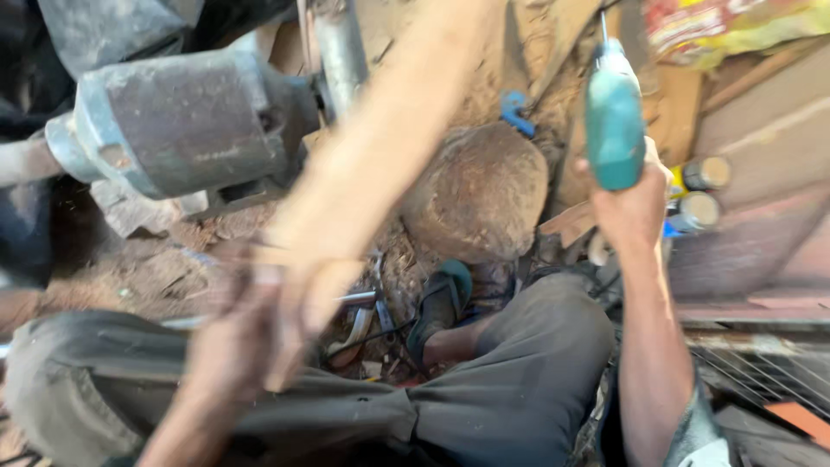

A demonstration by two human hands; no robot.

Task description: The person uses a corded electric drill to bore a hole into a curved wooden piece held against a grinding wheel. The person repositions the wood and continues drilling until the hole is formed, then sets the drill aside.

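**Drill up, plank steadied over a messy workshop floor**

Over the cluttered dirt floor, a teal plastic power drill (615, 117) is gripped tight in the right hand (631, 203), bit pointed up and away, probably so it's kept off the wood. The long pale wooden plank (389, 147) is clasped at its near end by the left hand (246, 324), fingers wrapped round it (blurred, though), seemingly to steady it across the lap. A rounded brown stone (478, 192) is parked under the plank, beside a grey metal motor (186, 121). Top right, a crumpled red-and-yellow packet (735, 26) is seen; two yellow-labelled cylindrical cans (702, 190) are lying just beside the drill hand.
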